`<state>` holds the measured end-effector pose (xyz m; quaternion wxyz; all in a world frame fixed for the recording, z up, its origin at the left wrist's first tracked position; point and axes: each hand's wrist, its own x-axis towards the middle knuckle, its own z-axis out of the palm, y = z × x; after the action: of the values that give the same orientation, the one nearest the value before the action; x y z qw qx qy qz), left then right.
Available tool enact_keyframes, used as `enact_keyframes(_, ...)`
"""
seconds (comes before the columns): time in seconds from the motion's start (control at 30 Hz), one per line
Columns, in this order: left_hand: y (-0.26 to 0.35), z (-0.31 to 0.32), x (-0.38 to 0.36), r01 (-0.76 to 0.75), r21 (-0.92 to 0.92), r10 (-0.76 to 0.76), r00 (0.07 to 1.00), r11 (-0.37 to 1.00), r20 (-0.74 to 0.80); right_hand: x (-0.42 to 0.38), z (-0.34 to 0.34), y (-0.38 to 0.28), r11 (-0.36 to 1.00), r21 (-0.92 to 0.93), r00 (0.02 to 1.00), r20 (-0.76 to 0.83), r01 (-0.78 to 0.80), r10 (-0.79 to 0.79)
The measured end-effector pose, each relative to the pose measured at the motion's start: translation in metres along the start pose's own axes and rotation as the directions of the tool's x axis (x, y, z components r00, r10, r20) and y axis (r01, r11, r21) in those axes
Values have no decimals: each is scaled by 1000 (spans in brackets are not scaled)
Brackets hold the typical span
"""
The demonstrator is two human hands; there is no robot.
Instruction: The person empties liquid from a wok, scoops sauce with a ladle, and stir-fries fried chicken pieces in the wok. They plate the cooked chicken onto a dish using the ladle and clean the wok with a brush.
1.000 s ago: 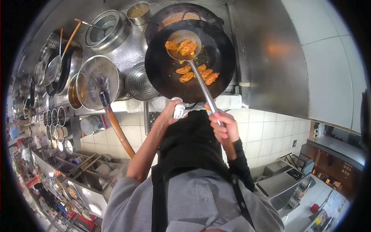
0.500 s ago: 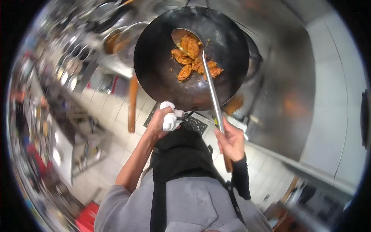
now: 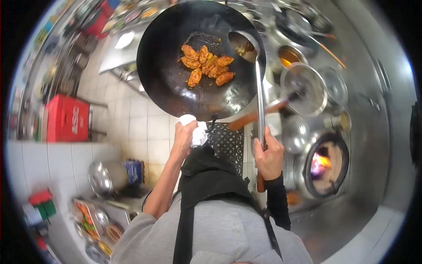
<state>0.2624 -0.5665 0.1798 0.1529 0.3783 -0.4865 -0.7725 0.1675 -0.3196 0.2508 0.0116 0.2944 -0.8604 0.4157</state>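
My left hand [image 3: 183, 137] is closed around a folded white cloth [image 3: 199, 135] at the near side of a dark wok [image 3: 160, 94], gripping its looped handle [image 3: 212, 123] through the cloth. Several browned, glazed chicken wings [image 3: 194, 78] lie together in the middle of the wok. My right hand [image 3: 269, 156] is wrapped round the long handle of a steel ladle [image 3: 260, 94] with a wooden end. Its bowl hangs over the wok's right side, apart from the wings, with some brownish bits inside.
A burner [image 3: 325, 165] with a live flame is at right. Near it are a mesh strainer [image 3: 304, 89], a pot of amber liquid [image 3: 291, 55] and a wooden handle [image 3: 257, 115] beside the ladle. A steel table [image 3: 118, 57] and red box [image 3: 68, 119] stand left.
My view has swung left, taking me and the wok away from the stove, and the burner flame now shows. The ladle bowl has moved off the wings to the wok's right side.
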Motion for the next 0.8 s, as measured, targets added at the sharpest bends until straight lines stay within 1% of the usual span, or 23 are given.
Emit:
enact_keyframes(0.03, 2, -22, 10, -41, -16, 40, 997, 999, -63, 15, 24, -13, 966, 190, 978, 153, -172, 144)
enact_keyframes(0.07, -1, -38, 18, -85, -29, 81, 989, 996, -126, 24, 40, -23, 872, 325, 908, 329, -366, 258)
enact_keyframes(0.1, -4, -56, 23, -108, -39, 99, 976, 993, -193, 32, 57, -34, 723, 378, 778, 521, -579, 351)
enact_keyframes(0.13, -5, -75, 32, -125, -22, 116, 965, 992, -236, 44, 81, -40, 596, 458, 718, 620, -660, 318)
enact_keyframes(0.17, -5, -84, 35, -110, -42, 92, 948, 993, -305, 59, 95, -43, 505, 435, 619, 732, -745, 284)
enact_keyframes(0.23, -13, -101, 44, -115, -9, 101, 906, 993, -412, 92, 113, -43, 305, 331, 396, 901, -893, 180)
enact_keyframes(0.33, -22, -129, 55, -91, -34, 60, 846, 995, -529, 118, 147, -46, 215, 133, 156, 983, -968, 96)
enact_keyframes(0.37, -22, -140, 57, -74, -98, 7, 832, 992, -554, 125, 159, -51, 183, 63, 77, 994, -981, 73)
enact_keyframes(0.4, -22, -149, 56, -55, -158, -46, 819, 986, -572, 133, 171, -55, 180, 0, 11, 998, -984, 58)
enact_keyframes(0.47, -19, -165, 58, -28, -235, -121, 795, 972, -595, 150, 199, -58, 102, -94, -97, 995, -990, -20)
enact_keyframes(0.57, -14, -169, 57, -29, -412, -245, 764, 911, -596, 173, 231, -54, 1, -209, -207, 970, -978, -131)
enact_keyframes(0.6, -14, -175, 58, -15, -445, -269, 778, 895, -568, 181, 241, -55, -18, -247, -242, 958, -969, -155)
enact_keyframes(0.63, -12, -176, 60, -5, -455, -287, 769, 891, -571, 188, 250, -56, -38, -287, -276, 945, -957, -176)
enact_keyframes(0.67, -5, -176, 63, 5, -465, -305, 761, 885, -573, 196, 258, -58, 1, -289, -283, 938, -957, -200)
enact_keyframes(0.7, 0, -176, 66, 11, -474, -319, 754, 880, -574, 202, 263, -62, 63, -275, -282, 942, -959, -180)
enact_keyframes(0.73, -2, -182, 71, 26, -455, -310, 766, 890, -563, 212, 268, -68, 128, -259, -278, 946, -957, -164)
enact_keyframes(0.77, 1, -184, 78, 11, -448, -298, 761, 894, -577, 224, 274, -73, 196, -244, -275, 950, -950, -150)
enact_keyframes(0.8, 3, -186, 86, -8, -439, -283, 755, 898, -591, 236, 279, -76, 201, -242, -277, 946, -949, -167)
